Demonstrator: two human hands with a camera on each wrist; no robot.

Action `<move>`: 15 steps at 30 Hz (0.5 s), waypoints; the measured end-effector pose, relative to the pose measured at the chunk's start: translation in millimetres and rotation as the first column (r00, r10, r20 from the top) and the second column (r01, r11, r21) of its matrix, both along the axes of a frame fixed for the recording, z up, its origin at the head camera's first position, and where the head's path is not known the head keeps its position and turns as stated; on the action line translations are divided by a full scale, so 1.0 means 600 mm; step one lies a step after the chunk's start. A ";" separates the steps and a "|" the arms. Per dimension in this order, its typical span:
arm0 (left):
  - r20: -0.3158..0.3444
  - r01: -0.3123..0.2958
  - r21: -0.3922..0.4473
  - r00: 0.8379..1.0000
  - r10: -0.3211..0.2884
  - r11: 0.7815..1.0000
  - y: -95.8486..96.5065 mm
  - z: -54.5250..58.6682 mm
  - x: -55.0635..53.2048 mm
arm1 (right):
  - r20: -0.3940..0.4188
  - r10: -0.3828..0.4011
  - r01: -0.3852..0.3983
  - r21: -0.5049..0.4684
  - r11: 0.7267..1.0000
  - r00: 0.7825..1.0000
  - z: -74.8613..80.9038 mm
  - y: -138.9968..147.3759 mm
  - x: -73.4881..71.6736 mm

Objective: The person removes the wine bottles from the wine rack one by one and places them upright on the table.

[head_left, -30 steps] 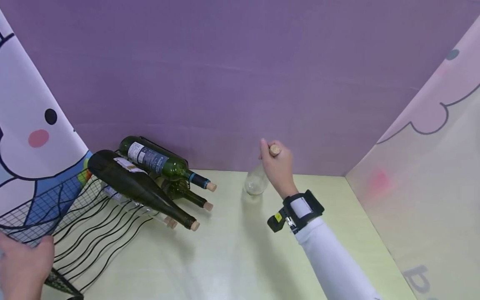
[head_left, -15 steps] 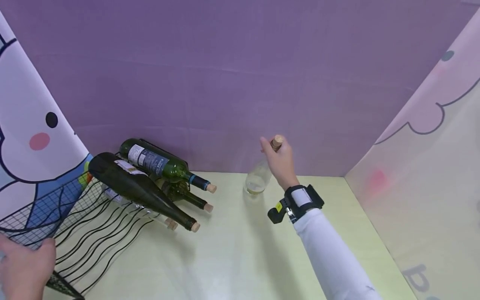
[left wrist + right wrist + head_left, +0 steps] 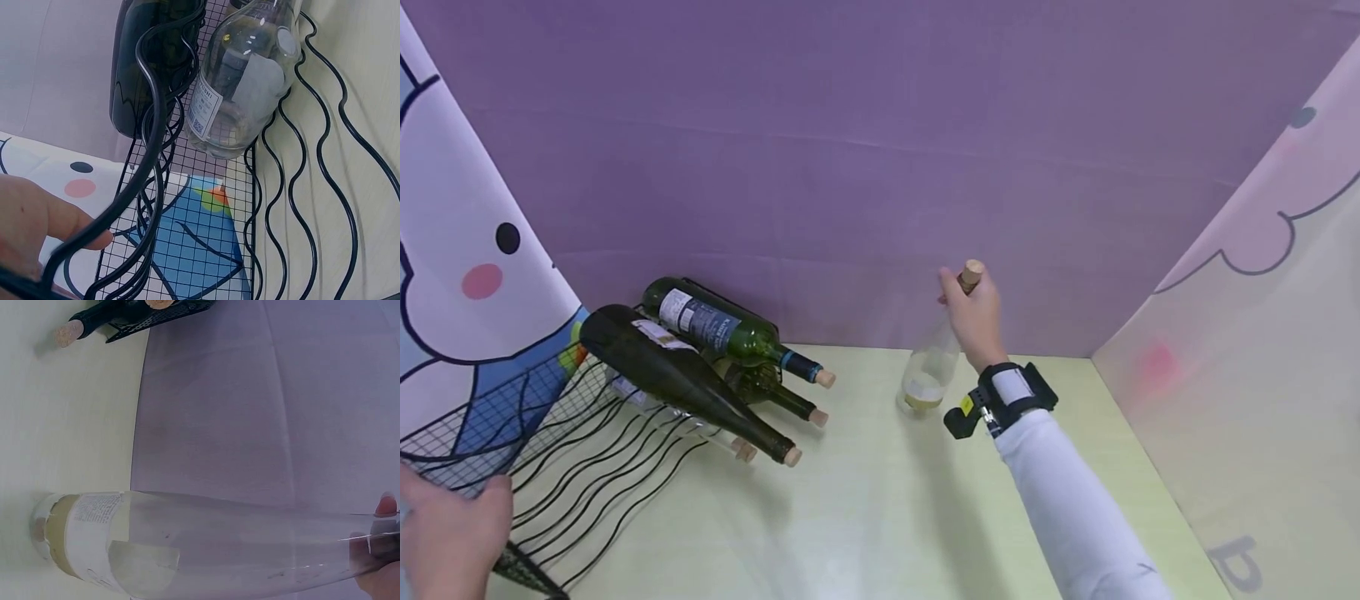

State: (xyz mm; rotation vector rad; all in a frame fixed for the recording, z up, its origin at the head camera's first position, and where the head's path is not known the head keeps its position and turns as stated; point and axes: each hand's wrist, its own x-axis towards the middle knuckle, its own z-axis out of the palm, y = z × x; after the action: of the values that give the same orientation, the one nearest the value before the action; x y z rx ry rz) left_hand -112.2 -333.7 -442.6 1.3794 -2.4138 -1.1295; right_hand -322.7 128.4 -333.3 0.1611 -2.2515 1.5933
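My right hand (image 3: 977,325) grips a clear glass wine bottle (image 3: 934,367) by its neck, near the back wall. A cork (image 3: 973,268) shows above the fist. The bottle leans, its base low over the table, with a white label near the base in the right wrist view. At the far left my left hand (image 3: 454,533) holds the near end of a black wire wine rack (image 3: 154,119). On the rack lie a dark bottle (image 3: 677,375), a green bottle with a blue label (image 3: 722,329), another green bottle (image 3: 782,396) and a clear bottle (image 3: 237,94).
A pale table (image 3: 850,500) carries the rack and meets a purple wall (image 3: 880,167) at the back. Printed side panels stand at the left (image 3: 482,208) and right (image 3: 1225,375). The rack's wavy wires (image 3: 322,140) reach out over the table. Corked necks point rightward.
My right hand has moved a little to the right with the clear bottle, whose base has come slightly nearer to me. The left hand stays on the rack.
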 end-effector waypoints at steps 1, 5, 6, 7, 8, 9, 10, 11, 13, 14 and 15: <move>-0.001 -0.001 0.005 1.000 0.001 1.000 0.000 0.001 -0.001 | 0.000 -0.004 0.004 -0.001 1.000 1.000 0.001 0.002 0.000; -0.012 -0.006 0.015 1.000 0.006 1.000 -0.001 0.004 -0.003 | 0.003 -0.011 0.011 0.006 1.000 1.000 0.004 0.010 0.003; -0.018 -0.007 0.015 1.000 0.007 1.000 -0.001 0.004 -0.003 | 0.001 -0.011 0.011 0.007 1.000 1.000 0.004 0.012 0.004; -0.021 -0.007 0.015 1.000 0.008 1.000 -0.002 0.003 -0.003 | -0.001 -0.012 0.012 0.005 1.000 1.000 0.004 0.014 0.004; -0.021 -0.007 0.014 1.000 0.007 1.000 -0.002 0.003 -0.004 | -0.004 -0.014 0.014 0.006 1.000 1.000 0.004 0.016 0.004; -0.020 -0.006 0.013 1.000 0.006 1.000 -0.002 0.002 -0.004 | -0.006 -0.020 0.020 0.008 1.000 1.000 0.003 0.018 0.003; -0.020 -0.005 0.013 1.000 0.005 1.000 -0.002 0.002 -0.004 | -0.010 -0.025 0.025 0.012 1.000 1.000 0.003 0.020 0.003; -0.018 -0.005 0.013 1.000 0.005 1.000 -0.002 0.002 -0.005 | -0.014 -0.032 0.032 0.013 0.999 0.999 0.003 0.022 0.003; -0.015 -0.003 0.012 1.000 0.004 1.000 -0.001 0.002 -0.005 | -0.019 -0.046 0.046 0.012 0.999 0.999 0.003 0.025 0.003; -0.017 -0.004 0.012 1.000 0.004 1.000 -0.001 0.003 -0.005 | -0.019 -0.054 0.055 0.015 0.998 0.998 0.003 0.026 0.002; -0.021 -0.004 0.010 1.000 0.004 1.000 0.000 0.003 -0.005 | -0.019 -0.061 0.061 0.016 0.998 0.998 0.004 0.027 0.001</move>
State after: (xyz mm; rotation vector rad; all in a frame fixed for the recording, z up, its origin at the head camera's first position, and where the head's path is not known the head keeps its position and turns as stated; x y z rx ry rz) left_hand -115.3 -334.0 -440.7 1.3676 -2.3928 -1.1509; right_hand -322.0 144.6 -331.0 0.1099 -2.2343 1.5361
